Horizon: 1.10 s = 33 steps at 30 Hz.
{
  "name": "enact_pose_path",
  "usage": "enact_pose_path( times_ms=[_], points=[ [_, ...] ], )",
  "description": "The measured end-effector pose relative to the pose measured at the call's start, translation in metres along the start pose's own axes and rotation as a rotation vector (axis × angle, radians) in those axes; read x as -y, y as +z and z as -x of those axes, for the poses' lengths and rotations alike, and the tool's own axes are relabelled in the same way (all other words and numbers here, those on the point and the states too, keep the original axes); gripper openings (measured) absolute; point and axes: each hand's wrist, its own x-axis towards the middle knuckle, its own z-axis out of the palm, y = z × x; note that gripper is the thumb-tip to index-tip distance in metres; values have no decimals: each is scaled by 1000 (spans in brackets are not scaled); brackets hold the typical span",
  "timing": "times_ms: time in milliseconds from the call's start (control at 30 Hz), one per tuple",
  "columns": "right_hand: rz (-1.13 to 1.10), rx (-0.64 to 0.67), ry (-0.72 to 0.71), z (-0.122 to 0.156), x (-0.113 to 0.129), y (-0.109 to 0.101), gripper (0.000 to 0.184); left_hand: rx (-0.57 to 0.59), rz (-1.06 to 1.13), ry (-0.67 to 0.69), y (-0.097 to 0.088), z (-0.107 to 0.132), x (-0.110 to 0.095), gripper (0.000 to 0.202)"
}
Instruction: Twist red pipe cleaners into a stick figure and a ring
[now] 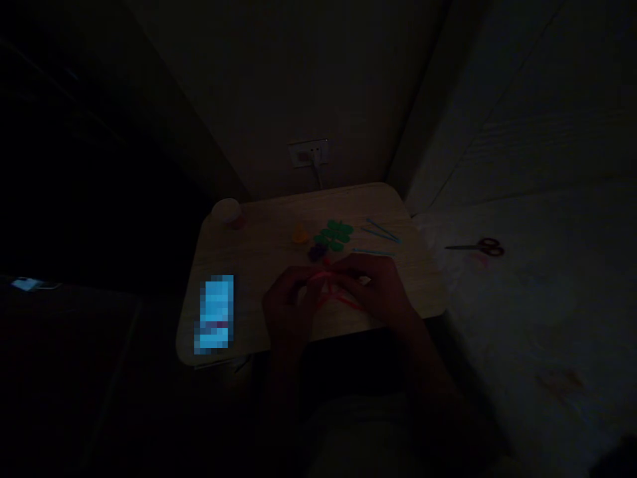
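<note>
Near the front edge of a small wooden table, my left hand (291, 299) and my right hand (375, 282) meet, fingers pinched around thin red-pink strips (341, 299). The strips look bent and crossed, but dim light hides their exact kind. Just beyond my fingertips lies a small red piece (327, 261). Past that sit a dark purple clump (317, 251), a cluster of green leaf-like pieces (336, 235) and an orange piece (300, 234). Several thin blue-green sticks (382, 232) lie at the right.
A glowing phone (216, 313) lies on the table's (249, 259) left side, with a pale cup (227, 211) at the back left corner. On the pale surface to the right are scissors (478, 247). A wall socket (308, 154) with a plugged-in cable sits behind.
</note>
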Motion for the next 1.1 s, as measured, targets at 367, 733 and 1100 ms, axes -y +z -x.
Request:
enact_pose_path(
  times_ms=[367,733,1100],
  points=[
    [130,-12,-25,-2,3,7,18,-1,-4,-30,1,-3,0,14],
    [93,-19,-16,0,-7,6,11,57,25,64,-1,-6,10,14],
    [74,41,-50,0,-8,7,12,26,-38,39,-5,-8,12,4]
  ],
)
